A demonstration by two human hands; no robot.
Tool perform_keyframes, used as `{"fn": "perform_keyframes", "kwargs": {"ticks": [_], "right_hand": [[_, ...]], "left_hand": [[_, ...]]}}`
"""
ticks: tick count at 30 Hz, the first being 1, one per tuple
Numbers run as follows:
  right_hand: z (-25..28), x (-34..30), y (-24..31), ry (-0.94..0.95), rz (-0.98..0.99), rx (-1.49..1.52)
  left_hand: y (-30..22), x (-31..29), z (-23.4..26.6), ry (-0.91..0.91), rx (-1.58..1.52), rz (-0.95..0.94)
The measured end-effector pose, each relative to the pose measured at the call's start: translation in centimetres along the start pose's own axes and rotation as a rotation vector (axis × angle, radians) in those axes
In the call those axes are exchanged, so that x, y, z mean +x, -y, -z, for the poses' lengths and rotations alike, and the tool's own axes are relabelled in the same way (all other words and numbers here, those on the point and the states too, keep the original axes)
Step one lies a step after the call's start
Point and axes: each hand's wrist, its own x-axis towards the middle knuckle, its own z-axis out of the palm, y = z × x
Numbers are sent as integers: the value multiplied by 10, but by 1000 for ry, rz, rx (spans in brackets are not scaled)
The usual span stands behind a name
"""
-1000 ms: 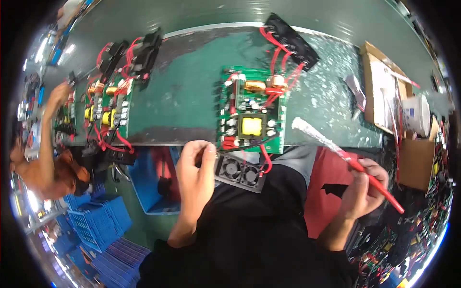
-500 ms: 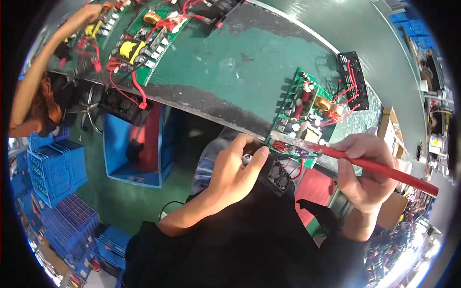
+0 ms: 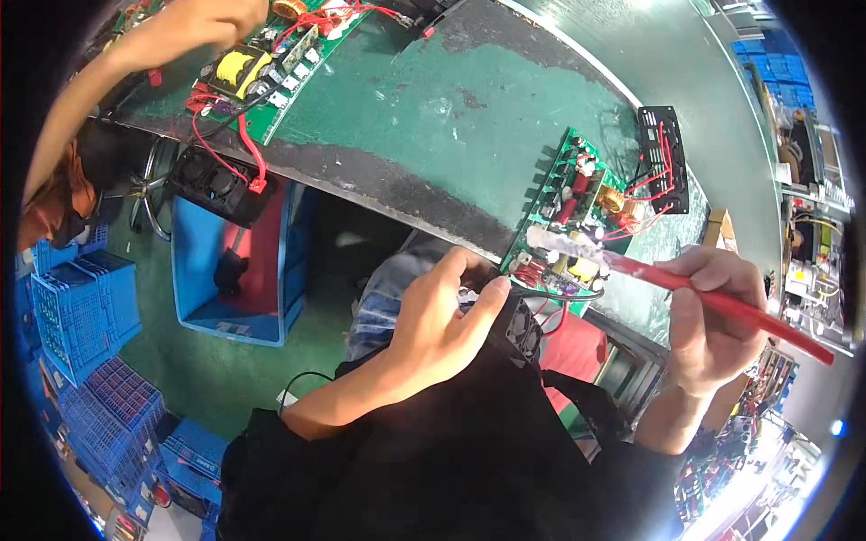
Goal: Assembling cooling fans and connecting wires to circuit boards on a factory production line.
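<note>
In my right hand (image 3: 717, 320) is a long red stick (image 3: 767, 323), its tip smeared with white paste (image 3: 568, 243). This tip lies over the near part of a green circuit board (image 3: 564, 180) on the table. My left hand (image 3: 442, 316) is closed round the board's near left corner, thumb and index finger at its edge; a small pale part between them is mostly hidden. The board carries a yellow-wound part, a copper-coloured coil and red wires. A black fan unit (image 3: 521, 332) hangs at its near edge, and a black slotted panel (image 3: 663, 158) is wired at its far right.
At the left, another person's arm (image 3: 117, 68) reaches over a second circuit board (image 3: 280, 117), whose fan unit (image 3: 216, 180) hangs past the edge. The worn green table (image 3: 433, 108) runs between. Below stand a blue bin (image 3: 230, 329) and stacked blue crates (image 3: 86, 311).
The stick's pasty tip has moved slightly to the right and farther up over the board, my right hand moving right with it. My left hand stays put. The other person's arm has moved right.
</note>
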Motion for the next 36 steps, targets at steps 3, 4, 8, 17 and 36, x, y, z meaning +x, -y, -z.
{"fn": "perform_keyframes", "kwargs": {"ticks": [3, 4, 8, 17, 36], "right_hand": [[-2, 5, -1, 69, -43, -59], [-2, 6, 1, 70, -42, -60], [0, 10, 3, 93, 34, -113], [2, 18, 3, 65, 34, -40], [-4, 33, -1, 133, 112, -185]], "left_hand": [[2, 1, -1, -15, -1, -27], [3, 0, -1, -16, -2, -28], [3, 0, -1, -22, -27, -32], [2, 0, -1, -41, -22, -63], [3, 2, -1, -68, -31, -96]]}}
